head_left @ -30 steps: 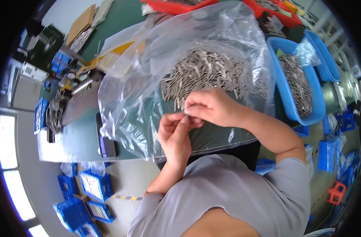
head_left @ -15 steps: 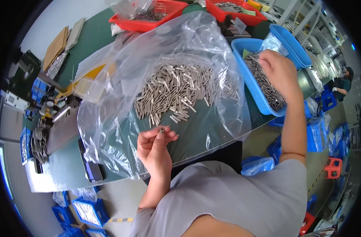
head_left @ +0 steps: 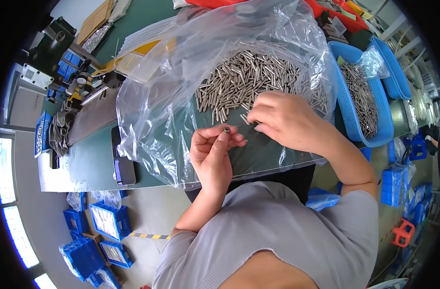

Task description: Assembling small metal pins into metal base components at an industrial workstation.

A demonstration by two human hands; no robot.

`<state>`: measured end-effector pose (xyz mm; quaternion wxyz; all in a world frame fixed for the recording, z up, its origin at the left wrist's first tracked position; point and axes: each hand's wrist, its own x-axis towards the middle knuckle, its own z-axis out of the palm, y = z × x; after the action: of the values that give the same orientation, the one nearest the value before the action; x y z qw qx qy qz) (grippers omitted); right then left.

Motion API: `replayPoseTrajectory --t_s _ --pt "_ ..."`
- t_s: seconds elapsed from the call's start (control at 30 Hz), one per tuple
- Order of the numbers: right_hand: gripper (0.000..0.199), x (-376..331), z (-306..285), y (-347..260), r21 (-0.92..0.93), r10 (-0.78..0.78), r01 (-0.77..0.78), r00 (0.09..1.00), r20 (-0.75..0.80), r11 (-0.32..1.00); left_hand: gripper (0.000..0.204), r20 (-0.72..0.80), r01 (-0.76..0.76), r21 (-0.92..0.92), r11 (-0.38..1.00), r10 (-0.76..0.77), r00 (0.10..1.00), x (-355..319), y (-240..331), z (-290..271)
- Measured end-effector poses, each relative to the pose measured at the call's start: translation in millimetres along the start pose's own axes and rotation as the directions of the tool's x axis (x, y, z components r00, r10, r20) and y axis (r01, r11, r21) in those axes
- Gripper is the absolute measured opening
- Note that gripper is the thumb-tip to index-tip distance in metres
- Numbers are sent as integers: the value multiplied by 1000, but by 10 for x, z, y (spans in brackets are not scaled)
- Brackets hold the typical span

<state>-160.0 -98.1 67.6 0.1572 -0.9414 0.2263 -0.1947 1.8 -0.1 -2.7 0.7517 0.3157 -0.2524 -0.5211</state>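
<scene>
A small round metal part (head_left: 226,129) with a dark centre sits between the thumb and fingers of my left hand (head_left: 213,151). A thin needle-like tip sticks out beside it toward the right. My right hand (head_left: 290,120) is over the near edge of a heap of short metal pins (head_left: 251,77), thumb and fingers pressed together. Whether a pin is in that pinch I cannot make out, since the fingers cover it. The heap lies on a clear plastic bag (head_left: 155,139), spread over the green table (head_left: 92,161).
At the right stands a blue basket (head_left: 345,96) of similar metal pins, with another blue basket (head_left: 391,72) beside it. Red baskets (head_left: 345,17) are along the far side. A phone-like dark object (head_left: 123,166) lies near the left front edge. Machine fixtures (head_left: 80,77) stand at the left.
My right hand has moved left from the blue basket to the near edge of the pin heap. My left hand keeps its grip on the round metal part. The view has shifted.
</scene>
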Motion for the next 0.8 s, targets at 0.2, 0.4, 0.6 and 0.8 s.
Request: replayPoseTrajectory --t_s 0.2,0.4,0.6,0.8 --pt "21 135 253 173 -67 -130 136 988 81 989 9 3 17 -14 1000 -16 1000 -3 -1 -31" --pt "14 137 374 234 -81 -204 203 979 -8 976 8 20 13 5 1000 -13 1000 2 23 -22" --pt "7 152 290 214 438 121 -41 980 -156 898 7 38 34 44 998 -36 999 10 8 12" --pt "10 127 262 96 864 365 -244 928 75 441 9 5 58 110 992 -59 998 -7 -1 34"
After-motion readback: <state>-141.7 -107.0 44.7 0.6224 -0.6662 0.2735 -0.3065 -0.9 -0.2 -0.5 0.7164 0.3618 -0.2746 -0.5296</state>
